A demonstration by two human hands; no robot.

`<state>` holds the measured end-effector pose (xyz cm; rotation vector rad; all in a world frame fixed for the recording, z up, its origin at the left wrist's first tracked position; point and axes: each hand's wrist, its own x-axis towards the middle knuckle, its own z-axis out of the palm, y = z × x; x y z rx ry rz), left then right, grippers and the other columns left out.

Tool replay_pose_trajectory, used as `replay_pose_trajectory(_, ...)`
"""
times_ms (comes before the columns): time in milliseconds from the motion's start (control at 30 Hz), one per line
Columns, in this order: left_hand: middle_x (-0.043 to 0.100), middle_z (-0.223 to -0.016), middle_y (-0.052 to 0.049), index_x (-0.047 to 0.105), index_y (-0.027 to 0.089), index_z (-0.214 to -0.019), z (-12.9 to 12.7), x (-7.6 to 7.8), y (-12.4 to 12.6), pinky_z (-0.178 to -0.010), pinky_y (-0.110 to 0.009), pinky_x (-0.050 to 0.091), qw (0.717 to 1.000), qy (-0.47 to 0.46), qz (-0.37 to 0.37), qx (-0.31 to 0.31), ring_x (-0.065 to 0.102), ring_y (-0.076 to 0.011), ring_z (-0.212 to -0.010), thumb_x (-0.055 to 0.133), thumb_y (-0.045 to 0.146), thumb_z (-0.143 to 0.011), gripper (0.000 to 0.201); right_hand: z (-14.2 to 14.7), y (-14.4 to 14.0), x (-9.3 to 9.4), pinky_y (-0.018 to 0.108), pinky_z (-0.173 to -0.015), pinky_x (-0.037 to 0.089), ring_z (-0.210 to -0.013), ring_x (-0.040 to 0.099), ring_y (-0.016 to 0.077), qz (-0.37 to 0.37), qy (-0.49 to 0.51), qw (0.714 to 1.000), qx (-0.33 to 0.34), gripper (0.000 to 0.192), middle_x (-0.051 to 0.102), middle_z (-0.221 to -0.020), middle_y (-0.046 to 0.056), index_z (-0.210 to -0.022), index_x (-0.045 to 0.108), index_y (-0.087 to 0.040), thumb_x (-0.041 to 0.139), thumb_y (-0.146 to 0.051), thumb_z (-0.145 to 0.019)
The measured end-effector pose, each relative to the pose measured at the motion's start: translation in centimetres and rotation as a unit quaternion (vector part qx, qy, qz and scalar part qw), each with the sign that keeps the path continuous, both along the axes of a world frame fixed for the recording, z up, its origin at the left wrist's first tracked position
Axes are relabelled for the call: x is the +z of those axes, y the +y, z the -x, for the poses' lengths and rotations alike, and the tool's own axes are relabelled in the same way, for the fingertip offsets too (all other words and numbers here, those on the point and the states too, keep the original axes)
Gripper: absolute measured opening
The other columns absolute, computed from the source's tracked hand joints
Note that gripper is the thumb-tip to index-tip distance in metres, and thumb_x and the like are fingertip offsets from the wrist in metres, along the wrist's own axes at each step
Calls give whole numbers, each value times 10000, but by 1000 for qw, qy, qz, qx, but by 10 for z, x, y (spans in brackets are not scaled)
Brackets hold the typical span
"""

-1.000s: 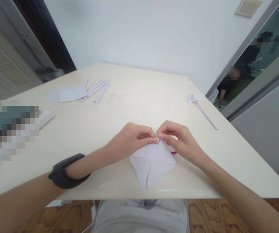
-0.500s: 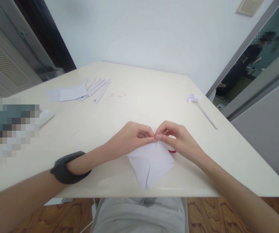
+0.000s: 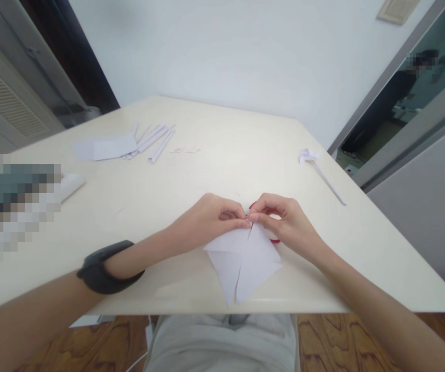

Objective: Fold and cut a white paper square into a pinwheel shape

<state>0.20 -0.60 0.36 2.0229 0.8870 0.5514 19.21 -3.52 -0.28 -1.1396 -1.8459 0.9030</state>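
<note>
A white square of paper (image 3: 241,266) with slits cut in from its corners lies near the table's front edge, one corner toward me. At its far corner, my left hand (image 3: 216,214) pinches the paper between thumb and fingers. Right beside it, my right hand (image 3: 282,214) pinches the same corner on the other side of a slit, the fingertips of both hands almost touching. Behind and under my right hand a red curved object (image 3: 275,241) shows in part; the hand hides most of it.
Flat white paper pieces (image 3: 113,147), rolled paper sticks (image 3: 160,140) and small scraps (image 3: 185,150) lie at the back left. A paper pinwheel (image 3: 308,155) on a stick rests at the right. A blurred-out object (image 3: 16,196) occupies the left edge. A person (image 3: 393,98) is beyond the opening.
The paper has turned slightly, its right corner shifting outward, and the slit between my hands shows more plainly. More of the red object shows behind my fingers. Both hands stay nearly in place.
</note>
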Motion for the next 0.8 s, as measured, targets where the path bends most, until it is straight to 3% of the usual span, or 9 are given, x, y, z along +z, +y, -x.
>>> replay_pose_trajectory(133,547,-547,49,678,163,-725,0,1,1,-462,-188,261,1000,-7,-2,0,405,-71,-519,576,337,-797,214,1,-1,1,236,-621,427,-679,565,122,9,13,1000,-4,92,624,-736,5,-717,631,-162,614,-187,-804)
replay_pose_trajectory(333,651,-661,4,667,145,-730,0,4,1,-498,-181,356,998,-33,44,10,528,-104,-604,573,326,-786,212,0,1,2,230,-574,396,-669,533,119,36,20,999,-7,154,612,-753,13,-755,644,-165,544,-230,-851)
replay_pose_trajectory(467,629,-626,9,656,148,-722,0,4,0,-491,-182,358,998,-39,53,3,533,-105,-587,563,308,-786,195,0,1,1,226,-554,398,-651,540,117,50,20,999,-6,100,609,-747,6,-767,623,-173,590,-251,-821)
replay_pose_trajectory(800,642,-685,3,627,153,-739,0,-2,2,-556,-191,409,995,-62,79,-8,569,-118,-656,555,357,-803,226,0,-1,2,237,-606,418,-673,541,112,7,2,1000,-3,86,604,-751,-2,-756,621,-175,597,-222,-823)
